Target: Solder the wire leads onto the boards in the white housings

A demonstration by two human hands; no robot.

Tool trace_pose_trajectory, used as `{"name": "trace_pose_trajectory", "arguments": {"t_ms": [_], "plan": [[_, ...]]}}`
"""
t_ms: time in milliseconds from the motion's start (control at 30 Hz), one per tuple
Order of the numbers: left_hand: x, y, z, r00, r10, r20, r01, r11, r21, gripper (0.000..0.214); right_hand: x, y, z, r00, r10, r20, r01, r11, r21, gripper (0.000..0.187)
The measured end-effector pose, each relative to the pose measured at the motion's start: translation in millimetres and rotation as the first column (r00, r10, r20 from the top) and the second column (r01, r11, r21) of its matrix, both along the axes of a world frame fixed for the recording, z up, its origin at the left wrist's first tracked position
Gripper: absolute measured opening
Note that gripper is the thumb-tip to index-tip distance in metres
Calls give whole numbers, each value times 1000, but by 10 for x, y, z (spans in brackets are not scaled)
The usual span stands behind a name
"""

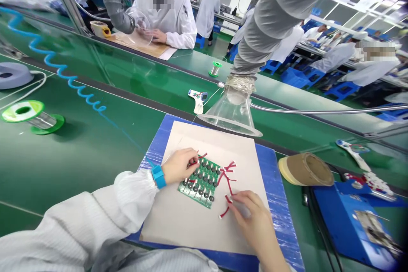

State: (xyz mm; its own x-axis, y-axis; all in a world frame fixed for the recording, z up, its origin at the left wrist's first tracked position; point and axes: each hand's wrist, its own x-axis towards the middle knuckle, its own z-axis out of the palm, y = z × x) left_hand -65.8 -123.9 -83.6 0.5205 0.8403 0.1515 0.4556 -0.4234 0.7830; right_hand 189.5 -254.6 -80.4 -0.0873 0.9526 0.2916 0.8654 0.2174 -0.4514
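Observation:
A green circuit board [200,199] with rows of round black parts lies tilted on a pale cardboard sheet [178,229]. At its upper left corner, my left hand [182,165] has its fingertips closed on a short red cable [192,163] with a white end. Right of the board, my right hand [251,212] pinches another short red cable [227,199] just above the cardboard. A loose red cable [225,212] lies by its fingertips, and a small pile of red cables [228,168] rests beside the board's upper right edge. A blue wrist strap [158,176] circles my left wrist.
A clear extractor hood [234,112] hangs over the cardboard's far edge. Solder spools [44,121] stand at left. At right are a brown tape roll [307,169] and a blue box [347,225] with tools. A co-worker [181,17] sits across the bench.

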Motion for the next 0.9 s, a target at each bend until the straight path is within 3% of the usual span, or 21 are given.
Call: {"name": "trace_pose_trajectory", "arguments": {"t_ms": [167, 300, 400, 500, 600, 700, 900], "plan": [[-37, -3, -29, 997, 4, 72, -2, 1000, -31, 4, -126, -21, 17, 999, -2, 54, -1, 998, 68, 17], [-46, -19, 4, 984, 25, 176, -22, 1000, -18, 3, -221, 42, 139, 1000, 7, 27, -10, 992, 122, 13], [-65, -78, 120, 935, 32, 352, -57, 997, 60, 15, -307, 54, 291, 985, 64, -158, -51, 995, 87, 6], [-67, -216, 290, 874, -38, 485, -46, 986, 158, 14, -448, 46, 439, 907, 143, -395, -141, 989, 36, 20], [-28, -391, 414, 841, -147, 521, 14, 968, 251, 12, -600, 55, 529, 846, 179, -503, -184, 982, 40, 25], [27, -509, 441, 821, -209, 531, 47, 952, 301, 18, -699, 84, 558, 825, 217, -521, -216, 974, 64, 25], [62, -512, 381, 802, -177, 571, -3, 954, 301, 16, -719, 115, 525, 864, 246, -439, -236, 968, 79, 28]]}}
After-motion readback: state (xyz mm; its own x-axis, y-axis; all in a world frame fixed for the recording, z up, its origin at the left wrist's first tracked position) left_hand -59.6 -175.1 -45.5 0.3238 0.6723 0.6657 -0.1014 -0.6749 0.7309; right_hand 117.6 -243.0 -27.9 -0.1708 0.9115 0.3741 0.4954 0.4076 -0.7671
